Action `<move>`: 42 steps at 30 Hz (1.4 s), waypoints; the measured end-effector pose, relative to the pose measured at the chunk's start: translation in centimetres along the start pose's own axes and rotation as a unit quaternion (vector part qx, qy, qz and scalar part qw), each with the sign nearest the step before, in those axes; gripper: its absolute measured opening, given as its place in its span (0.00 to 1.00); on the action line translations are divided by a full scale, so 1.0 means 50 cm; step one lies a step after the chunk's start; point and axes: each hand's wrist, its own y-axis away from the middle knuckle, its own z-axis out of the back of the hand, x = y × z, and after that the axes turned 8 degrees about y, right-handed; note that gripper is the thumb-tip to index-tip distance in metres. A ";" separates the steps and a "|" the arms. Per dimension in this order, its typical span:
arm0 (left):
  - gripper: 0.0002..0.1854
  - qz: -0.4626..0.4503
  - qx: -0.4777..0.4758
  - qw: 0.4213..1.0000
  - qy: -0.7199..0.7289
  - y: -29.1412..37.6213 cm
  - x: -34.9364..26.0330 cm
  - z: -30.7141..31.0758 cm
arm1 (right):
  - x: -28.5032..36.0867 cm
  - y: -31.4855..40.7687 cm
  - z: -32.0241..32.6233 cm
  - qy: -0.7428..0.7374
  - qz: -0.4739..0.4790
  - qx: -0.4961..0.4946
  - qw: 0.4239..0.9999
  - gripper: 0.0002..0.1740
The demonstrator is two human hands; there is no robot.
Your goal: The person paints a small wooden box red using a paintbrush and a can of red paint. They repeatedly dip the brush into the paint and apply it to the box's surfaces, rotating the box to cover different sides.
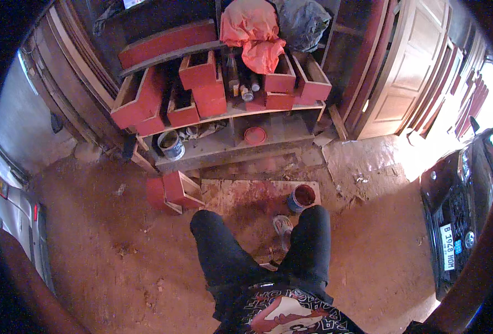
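Observation:
Neither of my hands is in view; only my forearms show at the left and right rims. Before my knees, a paint-stained board lies on the earthen floor. At its right end is a paint can with dark red paint inside. Two red wooden drawers rest on the ground by the board's left end. Beyond it, a low wooden shelf bears several red drawers and a few bottles. A red lid and another can lie on its lower level.
Panelled wooden doors lean at the right, behind a dark parked car. At the left rim is the end of a pale vehicle. A red plastic bag and a black one sit above the shelf.

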 end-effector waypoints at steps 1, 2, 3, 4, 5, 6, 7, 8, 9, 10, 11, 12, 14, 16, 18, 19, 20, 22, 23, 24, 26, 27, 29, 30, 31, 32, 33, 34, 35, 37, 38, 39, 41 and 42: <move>0.12 -0.001 0.000 1.000 0.000 -0.002 -0.002 0.000 | 0.011 -0.011 0.033 0.012 0.010 -0.018 1.000 0.16; 0.12 -0.004 0.002 1.000 0.001 -0.003 -0.001 0.001 | 0.024 -0.021 0.069 0.026 0.024 -0.041 0.998 0.16; 0.12 -0.009 -0.002 1.000 0.004 -0.004 -0.001 0.000 | 0.040 -0.034 0.103 0.041 0.040 -0.066 0.996 0.16; 0.12 -0.009 -0.002 1.000 0.002 -0.004 0.000 0.001 | 0.059 -0.041 0.142 0.058 0.055 -0.091 0.993 0.16; 0.12 -0.011 -0.004 1.000 -0.001 -0.005 0.002 -0.001 | 0.079 -0.050 0.180 0.074 0.072 -0.117 0.988 0.16; 0.12 -0.015 -0.002 1.000 -0.002 -0.009 0.002 -0.001 | 0.102 -0.059 0.212 0.087 0.091 -0.140 0.982 0.15; 0.12 -0.018 -0.004 1.000 -0.003 -0.015 -0.002 0.000 | 0.126 -0.067 0.242 0.100 0.110 -0.162 0.976 0.15; 0.12 -0.025 -0.005 1.000 -0.002 -0.027 -0.010 0.001 | 0.149 -0.080 0.267 0.109 0.131 -0.183 0.968 0.15; 0.11 -0.033 -0.002 0.999 0.004 -0.040 -0.023 0.001 | 0.168 -0.088 0.284 0.116 0.145 -0.201 0.962 0.15; 0.11 -0.050 -0.001 0.999 0.005 -0.058 -0.041 0.006 | 0.181 -0.100 0.296 0.114 0.163 -0.211 0.957 0.14; 0.11 -0.081 -0.003 0.997 0.011 -0.079 -0.065 0.014 | 0.185 -0.112 0.295 0.108 0.175 -0.207 0.956 0.14; 0.11 -0.141 -0.002 0.990 0.017 -0.104 -0.101 0.039 | 0.179 -0.126 0.279 0.101 0.184 -0.199 0.957 0.14; 0.11 -0.247 -0.008 0.969 0.020 -0.138 -0.176 0.094 | 0.131 -0.158 0.193 0.077 0.166 -0.140 0.973 0.13; 0.11 -0.328 -0.034 0.944 0.027 -0.133 -0.225 0.154 | 0.049 -0.202 0.066 0.055 0.134 -0.062 0.987 0.13; 0.11 -0.347 -0.067 0.935 0.018 -0.076 -0.215 0.201 | -0.049 -0.236 -0.105 0.047 0.093 0.027 0.994 0.13; 0.10 -0.253 -0.088 0.963 -0.003 -0.022 -0.178 0.206 | -0.097 -0.243 -0.199 0.045 0.072 0.072 0.994 0.12; 0.10 -0.079 -0.131 0.988 -0.037 0.045 -0.127 0.199 | -0.141 -0.246 -0.288 0.049 0.056 0.109 0.991 0.12; 0.07 0.282 -0.029 0.945 -0.166 0.211 -0.025 0.168 | -0.216 -0.227 -0.441 0.060 0.014 0.178 0.982 0.12; 0.05 0.328 -0.009 0.928 -0.176 0.286 0.030 0.148 | -0.246 -0.214 -0.498 0.068 -0.008 0.207 0.976 0.13; 0.06 0.429 0.014 0.881 -0.197 0.366 0.053 0.143 | -0.271 -0.193 -0.543 0.075 -0.029 0.235 0.969 0.13; 0.09 0.503 0.042 0.852 -0.140 0.481 0.095 0.138 | -0.309 -0.158 -0.604 0.090 -0.057 0.275 0.955 0.14; 0.10 0.491 0.061 0.862 -0.113 0.515 0.117 0.139 | -0.324 -0.140 -0.624 0.097 -0.070 0.291 0.949 0.15; 0.09 0.449 0.093 0.881 -0.117 0.548 0.180 0.140 | -0.347 -0.116 -0.655 0.105 -0.085 0.315 0.939 0.15; 0.09 0.468 0.107 0.867 -0.130 0.554 0.217 0.137 | -0.356 -0.106 -0.668 0.108 -0.092 0.326 0.935 0.16; 0.10 0.486 0.120 0.854 -0.143 0.554 0.261 0.133 | -0.364 -0.098 -0.680 0.109 -0.098 0.336 0.930 0.16; 0.10 0.467 0.127 0.864 -0.141 0.553 0.303 0.136 | -0.369 -0.089 -0.693 0.109 -0.105 0.346 0.926 0.17; 0.10 0.533 0.102 0.831 -0.120 0.559 0.335 0.140 | -0.373 -0.082 -0.704 0.108 -0.112 0.356 0.921 0.17; 0.10 0.576 0.069 0.810 -0.082 0.569 0.364 0.135 | -0.376 -0.074 -0.714 0.105 -0.120 0.364 0.918 0.18; 0.11 0.636 0.029 0.770 -0.042 0.582 0.396 0.123 | -0.377 -0.066 -0.723 0.105 -0.131 0.374 0.912 0.18; 0.12 0.726 0.007 0.682 -0.091 0.624 0.423 0.108 | -0.377 -0.047 -0.733 0.096 -0.155 0.395 0.901 0.19; 0.12 0.751 0.004 0.655 -0.084 0.647 0.430 0.100 | -0.374 -0.035 -0.734 0.092 -0.167 0.407 0.894 0.19; 0.12 0.780 -0.006 0.623 -0.058 0.668 0.435 0.095 | -0.368 -0.023 -0.732 0.087 -0.179 0.417 0.887 0.20; 0.14 0.733 0.076 0.672 -0.072 0.701 0.449 0.092 | -0.352 -0.001 -0.726 0.075 -0.202 0.431 0.876 0.21; 0.14 0.711 0.110 0.686 -0.107 0.715 0.453 0.093 | -0.341 0.010 -0.724 0.069 -0.213 0.436 0.872 0.21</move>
